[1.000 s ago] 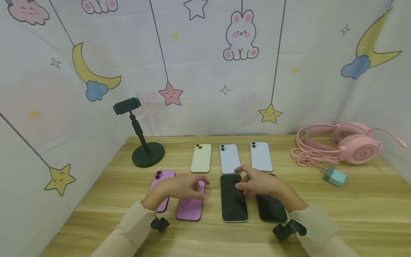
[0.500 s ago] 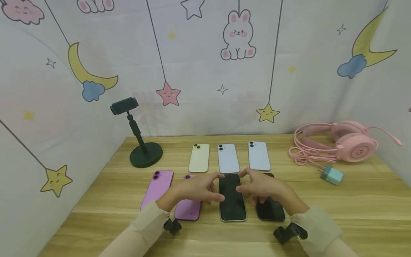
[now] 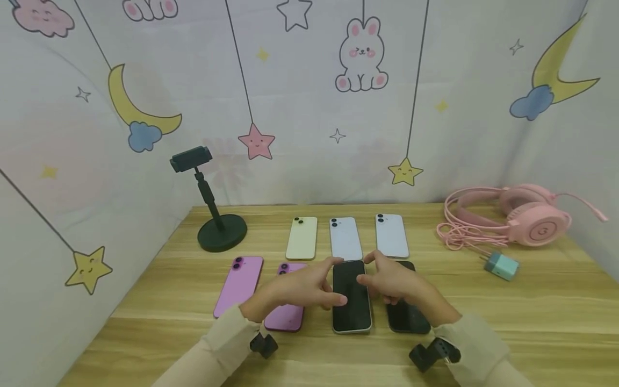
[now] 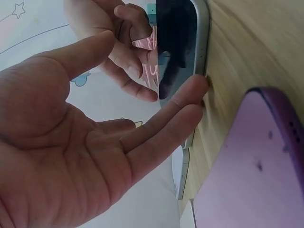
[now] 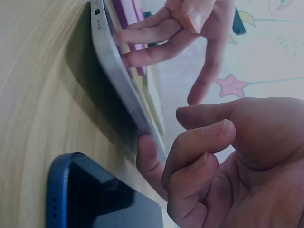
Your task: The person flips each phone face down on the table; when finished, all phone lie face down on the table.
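A smartphone with a dark screen and pale frame lies face up between my hands. My left hand has fairly straight fingers; in the left wrist view two fingertips meet the phone's side edge. My right hand is at the other long side, one fingertip at the frame, the other fingers loosely curled. A dark shadow shows under that side in the right wrist view. Both thumbs overlap the screen in the head view. A purple phone lies partly under my left hand, a dark-screened phone under my right.
Another purple phone lies at the left. Behind stand in a row a yellow phone and two white phones. A black phone stand is at the back left, a pink headset and a teal plug at the right.
My left hand has moved right, from over the purple phone to the middle phone's left edge. My right hand has shifted slightly right, to that phone's right edge.
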Available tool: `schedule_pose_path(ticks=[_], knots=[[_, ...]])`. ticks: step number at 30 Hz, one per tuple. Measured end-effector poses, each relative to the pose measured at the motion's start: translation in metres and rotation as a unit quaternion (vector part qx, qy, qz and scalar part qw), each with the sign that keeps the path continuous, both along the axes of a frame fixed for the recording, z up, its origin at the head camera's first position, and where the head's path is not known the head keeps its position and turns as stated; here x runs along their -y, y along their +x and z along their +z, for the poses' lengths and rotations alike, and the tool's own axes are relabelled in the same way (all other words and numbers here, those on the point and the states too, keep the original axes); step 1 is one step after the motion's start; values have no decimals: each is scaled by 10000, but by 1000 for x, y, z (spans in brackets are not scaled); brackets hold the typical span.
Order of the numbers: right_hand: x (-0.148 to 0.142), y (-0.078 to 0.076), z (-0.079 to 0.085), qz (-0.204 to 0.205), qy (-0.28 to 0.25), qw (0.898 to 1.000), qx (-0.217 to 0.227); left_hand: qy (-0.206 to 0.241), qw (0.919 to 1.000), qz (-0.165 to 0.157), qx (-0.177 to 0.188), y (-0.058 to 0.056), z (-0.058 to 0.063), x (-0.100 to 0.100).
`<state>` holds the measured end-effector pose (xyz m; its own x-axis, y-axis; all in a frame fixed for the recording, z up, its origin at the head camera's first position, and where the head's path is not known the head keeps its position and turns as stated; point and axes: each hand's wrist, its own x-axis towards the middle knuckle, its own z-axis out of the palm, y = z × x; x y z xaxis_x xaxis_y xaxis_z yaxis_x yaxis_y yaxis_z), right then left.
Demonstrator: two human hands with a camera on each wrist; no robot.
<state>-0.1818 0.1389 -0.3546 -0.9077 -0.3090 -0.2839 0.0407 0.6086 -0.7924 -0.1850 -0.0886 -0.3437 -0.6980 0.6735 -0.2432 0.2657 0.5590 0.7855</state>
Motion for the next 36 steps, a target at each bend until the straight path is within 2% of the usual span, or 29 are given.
schedule_pose_path(ticks=[9,16,22,31,36], knots=[[3,2,7,50,-564,9982,-217,2,9998,104,143,6,4,-2],[10,2,6,480,-1049,9925,-414,47,9987,404,308,6,2,-3],[15,1,6,543,-1390,9885,-251,161,9985,400,343,5,2,-3],[17,-1,3,453,-1436,9885,-123,552,9957,463,588,4,4,1],[16,-3,0,573,-1347,9892,108,642,9960,349,514,1,11,8]])
